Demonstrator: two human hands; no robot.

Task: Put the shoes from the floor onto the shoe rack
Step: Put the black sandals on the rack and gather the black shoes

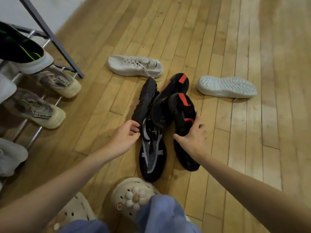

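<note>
Gripping: my left hand (pixel 125 134) pinches a lumpy-soled black sneaker (pixel 144 102); my right hand (pixel 193 137) clasps a red-tabbed black knit sneaker (pixel 182 111).

Both bare forearms reach forward and down, the left hand (pixel 124 133) with fingers curled and pinching at its fingertips, the right hand (pixel 193 133) spread wider, thumb out to the left and fingers curled in a grip.

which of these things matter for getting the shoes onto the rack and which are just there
Job:
left hand gripping a black shoe on its side
right hand on a black and red shoe
black and white sneaker
two white sneakers
shoe rack

Just there:
cream clogs being worn
shoes already racked
</note>
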